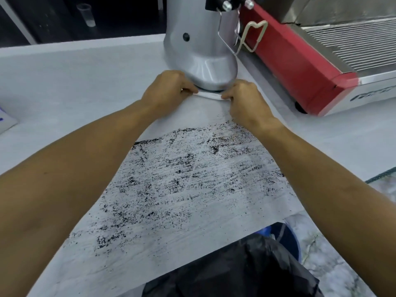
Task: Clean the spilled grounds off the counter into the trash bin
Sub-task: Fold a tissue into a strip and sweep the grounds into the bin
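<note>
Dark coffee grounds (pixel 184 176) lie smeared in streaks over the pale grey counter (pixel 64 82) between my forearms, reaching to the near edge. My left hand (pixel 169 90) and my right hand (pixel 244 99) each pinch one end of a white tissue or cloth (pixel 211 95), held flat on the counter against the foot of the silver grinder (pixel 203 50). Below the counter's near edge stands the trash bin, a blue tub (pixel 289 239) lined with a black bag (pixel 235 269).
A red and steel espresso machine (pixel 310 67) stands on the right of the counter. A white packet with blue print (pixel 5 121) lies at the left edge. A clear cup (pixel 86 15) stands behind the counter. Marbled floor shows at the lower right.
</note>
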A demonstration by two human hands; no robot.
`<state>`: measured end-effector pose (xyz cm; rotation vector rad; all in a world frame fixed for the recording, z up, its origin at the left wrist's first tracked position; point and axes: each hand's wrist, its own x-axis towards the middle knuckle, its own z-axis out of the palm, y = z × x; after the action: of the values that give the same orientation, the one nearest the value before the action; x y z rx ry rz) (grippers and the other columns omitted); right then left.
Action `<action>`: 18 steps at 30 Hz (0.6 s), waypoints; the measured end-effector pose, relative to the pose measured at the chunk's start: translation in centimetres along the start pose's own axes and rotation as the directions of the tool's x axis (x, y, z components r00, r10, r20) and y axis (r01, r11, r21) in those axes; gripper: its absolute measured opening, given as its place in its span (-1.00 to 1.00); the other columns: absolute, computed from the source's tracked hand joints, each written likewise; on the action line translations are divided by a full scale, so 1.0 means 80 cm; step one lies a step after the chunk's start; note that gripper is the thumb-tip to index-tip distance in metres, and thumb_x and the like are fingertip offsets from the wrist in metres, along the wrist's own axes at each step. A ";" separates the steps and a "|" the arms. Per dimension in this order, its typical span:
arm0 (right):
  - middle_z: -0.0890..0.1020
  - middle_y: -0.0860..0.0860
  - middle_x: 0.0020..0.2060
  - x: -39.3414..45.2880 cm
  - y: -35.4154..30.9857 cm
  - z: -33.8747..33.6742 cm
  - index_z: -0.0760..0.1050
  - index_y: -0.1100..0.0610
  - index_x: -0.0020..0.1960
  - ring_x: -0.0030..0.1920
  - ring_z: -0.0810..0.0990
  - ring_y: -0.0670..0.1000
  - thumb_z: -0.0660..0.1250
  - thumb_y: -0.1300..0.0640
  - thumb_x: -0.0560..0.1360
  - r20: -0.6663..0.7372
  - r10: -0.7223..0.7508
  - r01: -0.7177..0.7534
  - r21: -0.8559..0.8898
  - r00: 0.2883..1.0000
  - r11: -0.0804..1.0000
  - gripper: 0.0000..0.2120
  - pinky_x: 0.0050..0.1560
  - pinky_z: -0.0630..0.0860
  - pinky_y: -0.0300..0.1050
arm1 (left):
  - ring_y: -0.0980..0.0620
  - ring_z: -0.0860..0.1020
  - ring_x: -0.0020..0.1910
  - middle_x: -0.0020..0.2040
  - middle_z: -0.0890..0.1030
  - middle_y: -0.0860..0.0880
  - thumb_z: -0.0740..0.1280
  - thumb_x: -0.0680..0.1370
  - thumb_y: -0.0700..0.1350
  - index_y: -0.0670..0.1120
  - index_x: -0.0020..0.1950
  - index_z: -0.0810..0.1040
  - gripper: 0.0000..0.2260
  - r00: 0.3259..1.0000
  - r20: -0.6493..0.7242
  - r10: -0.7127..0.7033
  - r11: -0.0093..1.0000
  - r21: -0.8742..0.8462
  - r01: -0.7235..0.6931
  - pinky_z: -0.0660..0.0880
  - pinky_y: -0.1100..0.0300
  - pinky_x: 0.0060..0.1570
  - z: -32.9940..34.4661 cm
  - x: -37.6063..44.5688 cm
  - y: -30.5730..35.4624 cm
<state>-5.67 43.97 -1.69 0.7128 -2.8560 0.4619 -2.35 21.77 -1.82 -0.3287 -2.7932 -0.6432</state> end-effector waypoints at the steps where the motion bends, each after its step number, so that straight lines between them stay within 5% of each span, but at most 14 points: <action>1: 0.60 0.06 0.13 -0.003 0.005 -0.001 0.64 0.15 0.18 0.05 0.59 0.14 0.26 0.38 0.52 -0.008 -0.006 0.006 -0.006 1.000 1.000 -0.68 0.05 0.59 0.07 | -0.03 0.59 0.03 0.06 0.66 -0.03 0.41 0.55 -0.16 -0.02 0.13 0.71 -0.81 1.000 -0.012 0.005 1.000 0.002 -0.005 0.50 0.14 0.10 0.004 0.002 0.002; 10: 0.66 0.13 -0.09 0.029 0.020 0.000 0.66 0.20 -0.06 -0.12 0.64 0.21 0.19 0.40 0.38 0.072 0.083 -0.083 -0.012 0.994 0.996 -0.69 -0.17 0.65 0.12 | -0.08 0.60 0.11 0.12 0.67 -0.04 0.37 0.56 -0.17 -0.02 0.10 0.72 -0.82 0.998 -0.032 -0.048 0.998 0.043 0.049 0.49 0.11 0.21 0.021 0.014 0.011; 13: 0.69 0.09 -0.09 0.022 0.020 -0.011 0.71 0.12 -0.01 -0.14 0.65 0.15 0.22 0.50 0.40 0.135 0.026 -0.025 -0.008 0.991 1.000 -0.58 -0.09 0.66 0.04 | -0.09 0.58 0.15 0.17 0.65 -0.05 0.35 0.58 -0.18 -0.04 0.13 0.70 -0.82 0.999 0.015 -0.036 0.998 0.054 0.035 0.45 0.15 0.22 0.017 0.009 0.017; 18: 0.70 0.03 0.02 -0.014 0.025 -0.038 0.69 0.12 0.10 -0.01 0.63 0.02 0.30 0.39 0.50 0.269 -0.092 0.087 0.029 0.959 0.996 -0.69 0.08 0.60 -0.10 | 0.04 0.61 -0.04 -0.02 0.69 0.02 0.44 0.53 -0.21 0.01 0.08 0.72 -0.81 0.981 0.192 0.026 0.998 -0.055 -0.016 0.52 0.18 0.10 -0.004 -0.020 0.015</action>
<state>-5.44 47.16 0.43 0.9733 -3.0557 0.4031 -0.45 22.42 -1.53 -0.4538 -2.9552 -0.7169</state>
